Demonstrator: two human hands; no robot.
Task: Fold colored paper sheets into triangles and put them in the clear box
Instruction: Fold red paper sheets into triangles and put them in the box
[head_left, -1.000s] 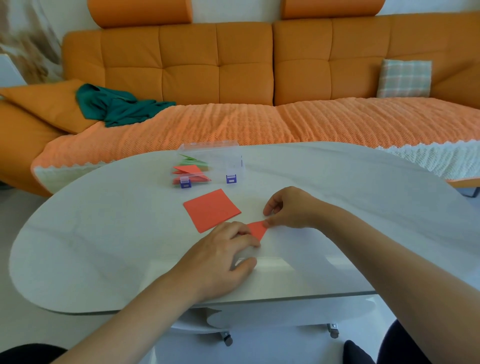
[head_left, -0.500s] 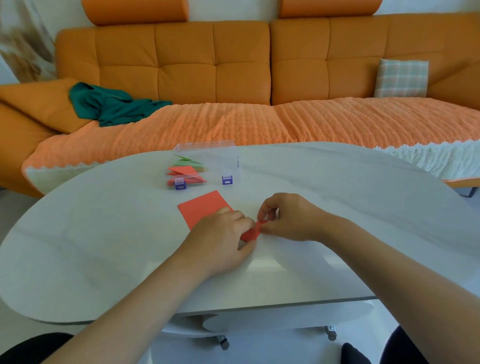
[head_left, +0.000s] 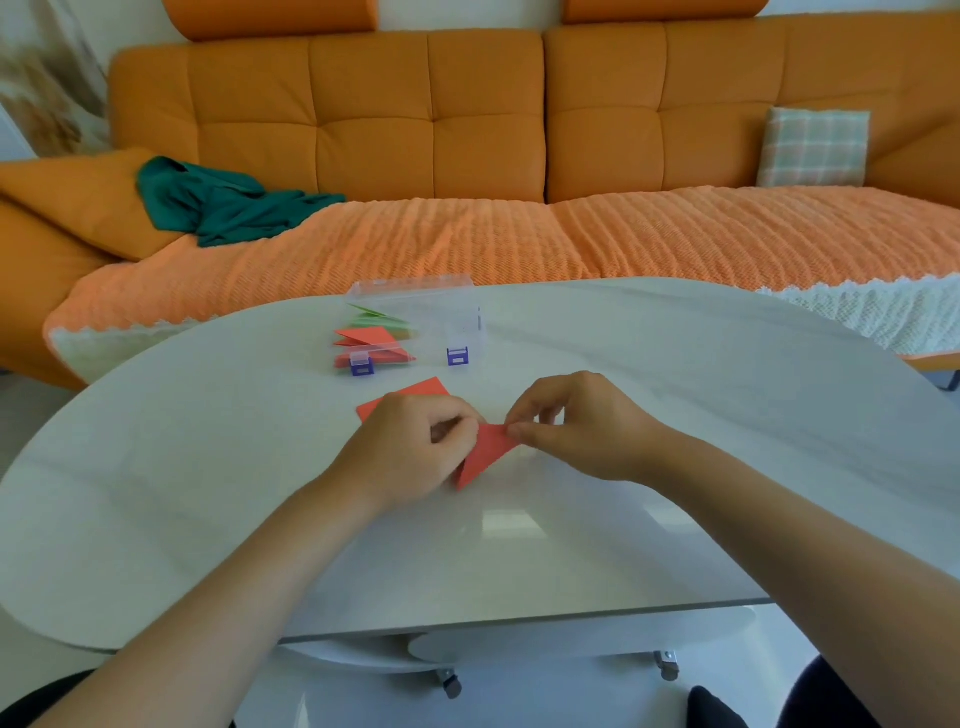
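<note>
**Holding a red triangle between both hands**

Gripping the left side of the folded red triangle (head_left: 483, 456) with the left hand (head_left: 415, 448), fingers curled round it. Pinching the upper right corner with the right hand (head_left: 577, 427), thumb and forefinger together. Hands close together, low over the table (head_left: 208, 467), near its front middle. Cannot tell whether the lower tip touches the tabletop.

Just behind the left hand and partly hidden by it: flat red sheet (head_left: 418, 391) on the table.

Farther back: clear box (head_left: 441, 312), two purple clasps (head_left: 458, 356) at its front. In its left part: folded red pieces (head_left: 366, 338) and a green piece (head_left: 375, 314).

Beyond the table: orange sofa (head_left: 374, 119), green cloth (head_left: 218, 208) on its left, plaid cushion (head_left: 813, 148) on its right.
</note>
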